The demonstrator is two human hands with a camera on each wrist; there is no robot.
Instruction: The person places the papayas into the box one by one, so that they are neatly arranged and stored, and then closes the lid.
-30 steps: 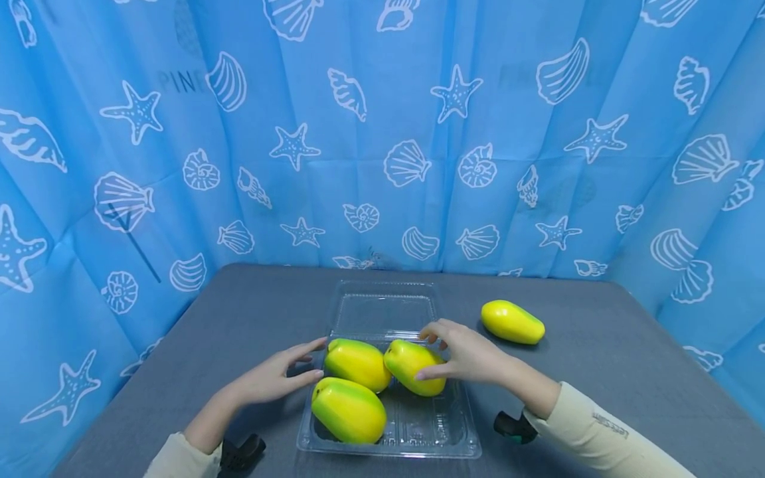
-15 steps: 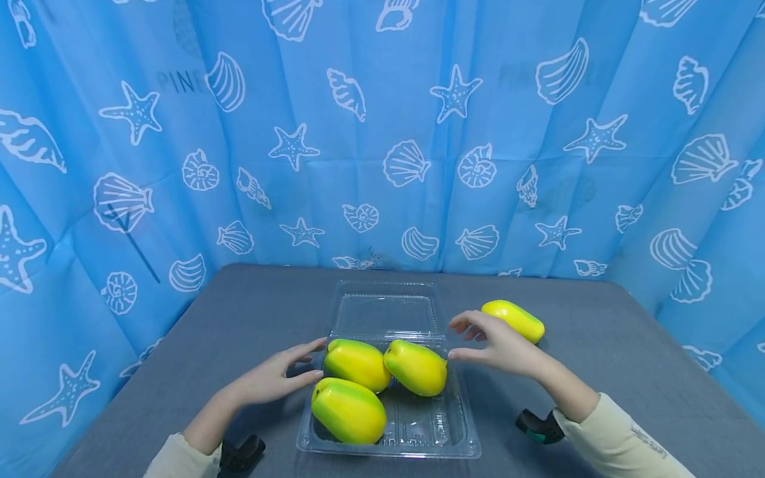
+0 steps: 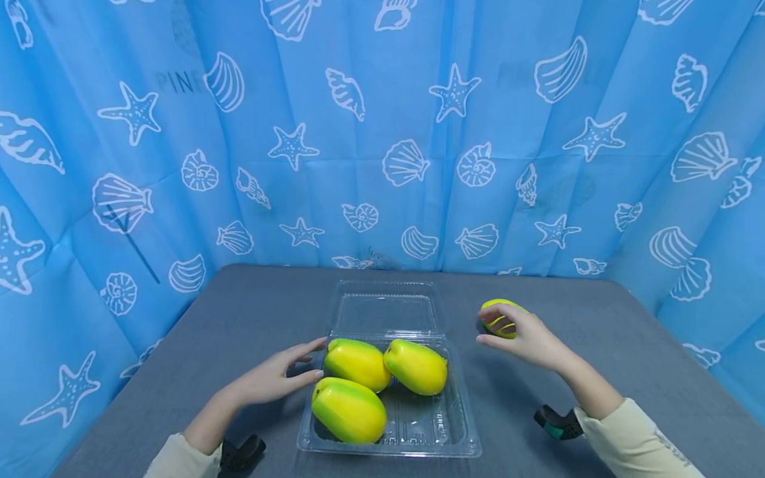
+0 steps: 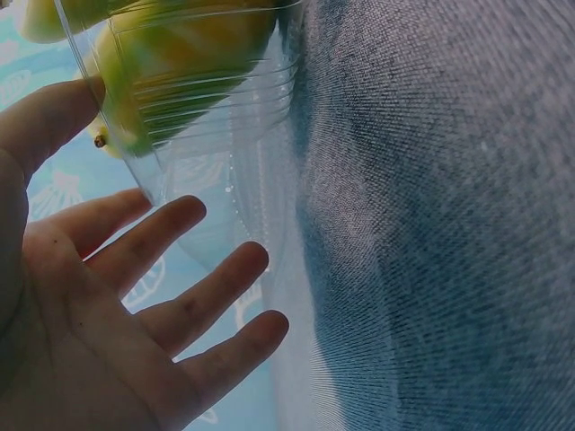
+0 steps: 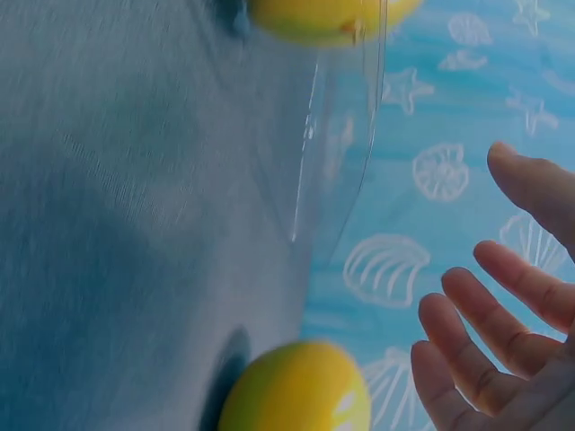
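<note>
Three yellow-green papayas lie in the base of a clear plastic clamshell box [image 3: 418,428]: a near papaya [image 3: 348,410], a back left papaya [image 3: 358,365] and a back right papaya [image 3: 416,367]. At the box's left side is my left hand [image 3: 269,378], fingers spread and thumb at the rim, as the left wrist view shows. My right hand [image 3: 528,337] is beside and partly in front of a loose papaya [image 5: 296,391] on the table, right of the box. Its fingers are spread with nothing between them; in the head view they partly hide that papaya.
The box's lid [image 3: 384,313] lies folded back behind its base on the grey cloth-covered table [image 3: 269,299]. A blue curtain [image 3: 382,192] with white shell and starfish prints hangs along the table's back and sides.
My right hand has let go of the back right papaya in the box and moved right to the loose papaya. My left hand has stayed at the box's left side.
</note>
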